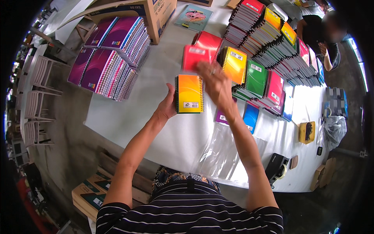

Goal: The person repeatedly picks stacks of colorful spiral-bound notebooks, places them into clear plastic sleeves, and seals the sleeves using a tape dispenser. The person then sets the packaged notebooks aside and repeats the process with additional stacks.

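Observation:
My left hand (167,103) grips a small yellow spiral notebook (189,91) by its left side, thumb raised beside it. A green edge shows under the yellow cover, so more than one notebook may be in that hand. Up and to the right, my right hand (215,84) is blurred by motion, its fingers on the lower right corner of a red notebook (193,56). That red notebook is smeared too and overlaps another red notebook (209,42) behind it. Close by on the right are stacks topped by a yellow-orange notebook (235,64) and a green notebook (256,78).
Purple spiral notebooks (117,35) stand stacked at left, near a cardboard box (156,17). Tall rows of notebooks (269,37) fill the back right. Clear plastic bags (222,152), a black tape dispenser (276,167) and a yellow container (307,132) lie nearer. Another person (315,29) is beyond.

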Motion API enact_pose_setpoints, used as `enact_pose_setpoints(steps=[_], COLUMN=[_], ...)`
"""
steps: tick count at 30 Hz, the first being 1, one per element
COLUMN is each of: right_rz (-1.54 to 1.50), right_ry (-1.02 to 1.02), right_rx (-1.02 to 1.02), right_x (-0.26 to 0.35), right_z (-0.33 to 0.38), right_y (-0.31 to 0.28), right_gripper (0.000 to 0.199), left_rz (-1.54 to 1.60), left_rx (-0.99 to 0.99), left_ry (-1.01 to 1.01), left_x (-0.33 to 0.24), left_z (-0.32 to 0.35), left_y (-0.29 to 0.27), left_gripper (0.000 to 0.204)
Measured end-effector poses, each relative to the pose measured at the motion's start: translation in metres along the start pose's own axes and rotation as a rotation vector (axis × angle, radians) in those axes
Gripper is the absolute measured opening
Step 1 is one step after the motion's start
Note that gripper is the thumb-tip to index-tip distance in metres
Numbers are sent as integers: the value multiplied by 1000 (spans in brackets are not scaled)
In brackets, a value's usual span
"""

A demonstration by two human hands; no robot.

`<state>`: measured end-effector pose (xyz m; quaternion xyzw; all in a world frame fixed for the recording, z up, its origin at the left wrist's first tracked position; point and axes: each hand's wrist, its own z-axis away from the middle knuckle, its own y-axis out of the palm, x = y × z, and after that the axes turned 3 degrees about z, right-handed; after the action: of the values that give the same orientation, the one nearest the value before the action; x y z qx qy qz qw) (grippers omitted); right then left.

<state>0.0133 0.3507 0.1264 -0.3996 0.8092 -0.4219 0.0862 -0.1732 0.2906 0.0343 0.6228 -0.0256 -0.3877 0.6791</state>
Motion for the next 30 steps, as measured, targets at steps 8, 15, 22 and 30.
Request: enact_pose_setpoints(steps=[8, 15, 22, 30], right_rz=[2, 119, 4, -127], right_ry=[86, 82, 107, -104], right_rx=[31, 61, 14, 227], right_x=[5, -55, -36, 24], right_z=[-7, -4, 27, 92], right_y=[-1, 27, 3, -35], right_gripper=[32, 40, 42, 29], left_rz=[7, -12, -51, 68], left_rx=[-224, -229, -142, 13], left_ry=[2, -48, -78, -130], left_x=[-16, -16, 5, 16], left_z=[18, 13, -3, -8], left_y=[-8, -2, -3, 5], left_gripper=[68, 75, 92, 90])
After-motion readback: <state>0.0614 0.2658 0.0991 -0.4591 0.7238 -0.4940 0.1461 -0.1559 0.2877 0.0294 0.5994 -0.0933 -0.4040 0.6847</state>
